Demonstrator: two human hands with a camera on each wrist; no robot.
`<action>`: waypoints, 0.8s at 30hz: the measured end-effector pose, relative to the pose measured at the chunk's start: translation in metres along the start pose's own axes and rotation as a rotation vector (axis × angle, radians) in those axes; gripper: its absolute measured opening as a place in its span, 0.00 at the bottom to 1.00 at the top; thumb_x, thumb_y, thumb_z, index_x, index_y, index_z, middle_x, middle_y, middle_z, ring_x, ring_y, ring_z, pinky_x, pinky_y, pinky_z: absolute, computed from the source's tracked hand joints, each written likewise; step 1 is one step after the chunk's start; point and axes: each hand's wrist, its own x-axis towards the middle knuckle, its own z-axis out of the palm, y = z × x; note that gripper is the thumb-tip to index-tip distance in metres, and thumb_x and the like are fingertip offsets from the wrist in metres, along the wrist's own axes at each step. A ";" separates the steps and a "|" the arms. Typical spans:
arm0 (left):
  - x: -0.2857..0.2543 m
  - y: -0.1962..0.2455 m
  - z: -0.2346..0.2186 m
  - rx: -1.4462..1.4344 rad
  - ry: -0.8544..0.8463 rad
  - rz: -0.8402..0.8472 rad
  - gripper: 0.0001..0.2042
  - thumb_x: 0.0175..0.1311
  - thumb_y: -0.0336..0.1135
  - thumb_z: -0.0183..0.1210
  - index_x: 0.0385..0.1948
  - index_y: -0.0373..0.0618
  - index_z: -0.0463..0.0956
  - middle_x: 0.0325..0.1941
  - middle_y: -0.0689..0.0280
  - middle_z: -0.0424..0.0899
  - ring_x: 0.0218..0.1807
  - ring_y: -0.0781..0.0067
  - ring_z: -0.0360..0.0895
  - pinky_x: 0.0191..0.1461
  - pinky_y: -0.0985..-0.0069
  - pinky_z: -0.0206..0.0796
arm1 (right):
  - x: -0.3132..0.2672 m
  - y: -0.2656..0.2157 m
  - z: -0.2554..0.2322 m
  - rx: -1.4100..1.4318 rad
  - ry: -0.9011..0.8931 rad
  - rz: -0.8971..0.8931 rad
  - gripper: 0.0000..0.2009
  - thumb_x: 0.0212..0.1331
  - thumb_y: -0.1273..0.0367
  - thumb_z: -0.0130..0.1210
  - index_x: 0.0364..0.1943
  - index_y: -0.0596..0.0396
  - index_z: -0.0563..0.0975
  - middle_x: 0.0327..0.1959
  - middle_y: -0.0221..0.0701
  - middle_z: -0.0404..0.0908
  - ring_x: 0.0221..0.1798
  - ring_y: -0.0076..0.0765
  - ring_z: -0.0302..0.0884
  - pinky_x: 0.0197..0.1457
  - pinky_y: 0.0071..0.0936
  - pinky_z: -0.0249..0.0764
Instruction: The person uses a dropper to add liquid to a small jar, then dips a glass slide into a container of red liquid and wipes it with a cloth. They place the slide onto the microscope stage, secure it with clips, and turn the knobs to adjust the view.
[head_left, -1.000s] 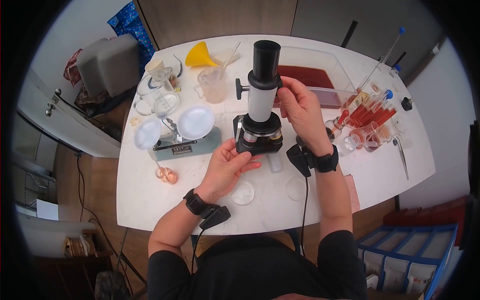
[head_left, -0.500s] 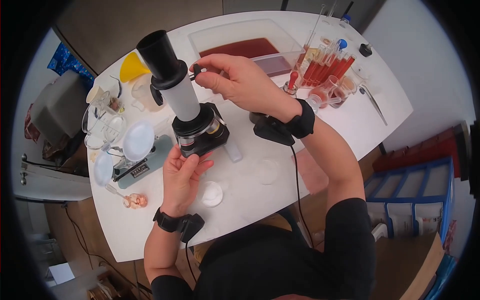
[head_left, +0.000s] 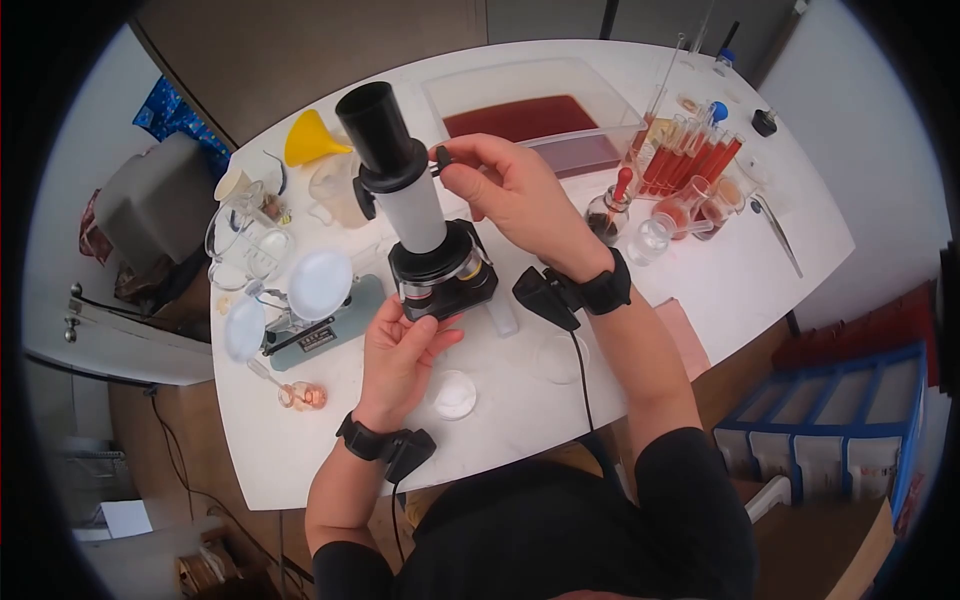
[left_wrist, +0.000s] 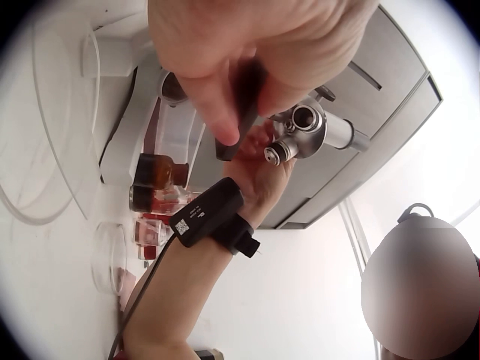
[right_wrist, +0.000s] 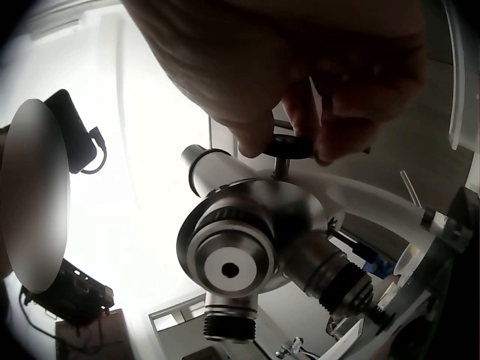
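Note:
A microscope (head_left: 415, 215) with a black upper tube, white barrel and silver objective lenses leans leftward in the head view. My left hand (head_left: 400, 355) grips the lower edge of its black base part (head_left: 455, 297); in the left wrist view, thumb and fingers clasp a dark flat plate (left_wrist: 246, 97). High on the barrel's right side, my right hand (head_left: 515, 195) pinches a black focus knob (head_left: 443, 158) between thumb and fingers. The right wrist view shows that knob (right_wrist: 289, 146) at the fingertips, above the objective lenses (right_wrist: 229, 262).
A balance (head_left: 325, 335) with two pale pans stands left, near a yellow funnel (head_left: 315, 138) and clear beakers. Behind is a clear tub (head_left: 610, 90) of red liquid. To the right are test tubes (head_left: 690, 155), a red-topped dropper bottle (head_left: 608, 215) and tweezers (head_left: 778, 235). Petri dishes (head_left: 456, 396) lie in front.
The head view has swung, so the microscope now appears further left and more tilted. My right hand has drawn outward from the barrel, exposing the knob in its fingers. The left hand keeps its hold.

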 end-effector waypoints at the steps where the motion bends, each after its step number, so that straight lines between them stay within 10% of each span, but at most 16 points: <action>1: 0.000 0.000 0.001 -0.017 0.003 -0.008 0.15 0.64 0.23 0.52 0.52 0.39 0.66 0.50 0.59 0.78 0.51 0.67 0.78 0.50 0.71 0.76 | 0.001 -0.001 -0.001 -0.019 -0.011 0.000 0.18 0.57 0.62 0.58 0.46 0.61 0.76 0.33 0.31 0.80 0.25 0.19 0.71 0.29 0.18 0.69; 24: 0.002 -0.001 0.002 -0.022 -0.055 0.003 0.15 0.65 0.23 0.51 0.53 0.40 0.65 0.53 0.60 0.76 0.52 0.66 0.77 0.51 0.72 0.75 | -0.004 -0.005 -0.002 -0.146 0.018 -0.206 0.19 0.51 0.77 0.59 0.50 0.51 0.76 0.44 0.30 0.74 0.25 0.16 0.68 0.32 0.15 0.68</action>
